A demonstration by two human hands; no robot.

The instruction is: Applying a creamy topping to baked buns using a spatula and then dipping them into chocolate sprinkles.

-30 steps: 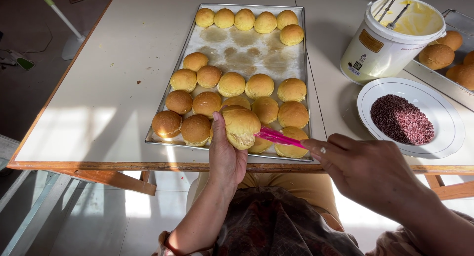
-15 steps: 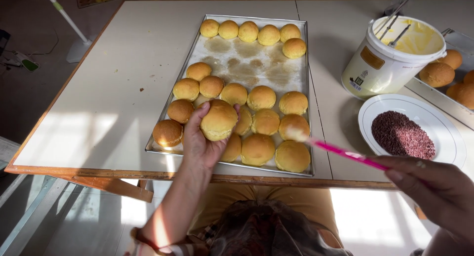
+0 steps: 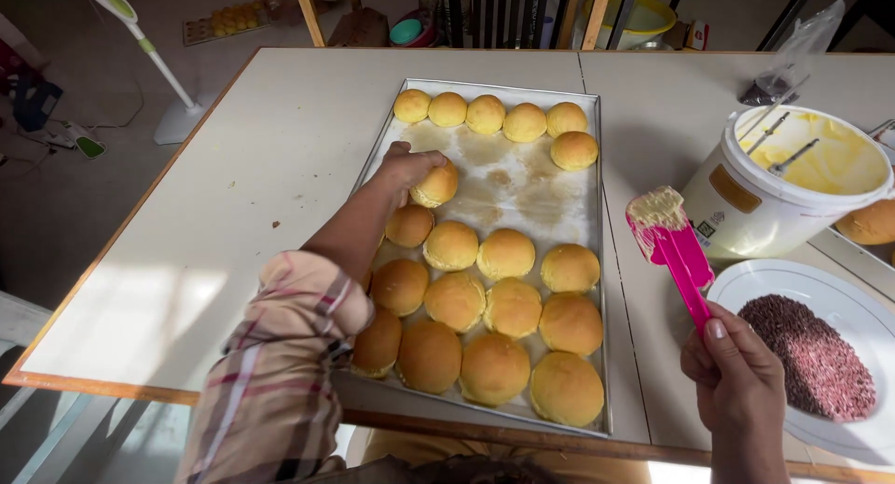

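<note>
On the pale counter [image 3: 280, 214] lies a long metal baking tray [image 3: 508, 181] filled mostly with golden round buns, a row of them along its far end and a dense cluster [image 3: 485, 316] at its near end, with a bare, greasy patch between. The left hand [image 3: 403, 165], reaching out of a plaid sleeve [image 3: 280, 372], is over the left side of that bare patch, its fingers closed around one bun [image 3: 436, 184] that sits at or just above the tray floor; I cannot tell whether it touches the metal. The right hand [image 3: 736, 377] is off to the right of the tray, above the counter's near edge, fingers wrapped round the handle of a pink spatula [image 3: 676, 251] held upright, its blade smeared with pale yellow cream. Just behind the spatula stands a white tub [image 3: 746, 209] of yellow cream with utensils stuck in it. Beside the right hand is a white plate [image 3: 746, 283] holding dark chocolate sprinkles [image 3: 811, 358]. Another bun [image 3: 872, 223] shows at the right edge, behind the tub.
</note>
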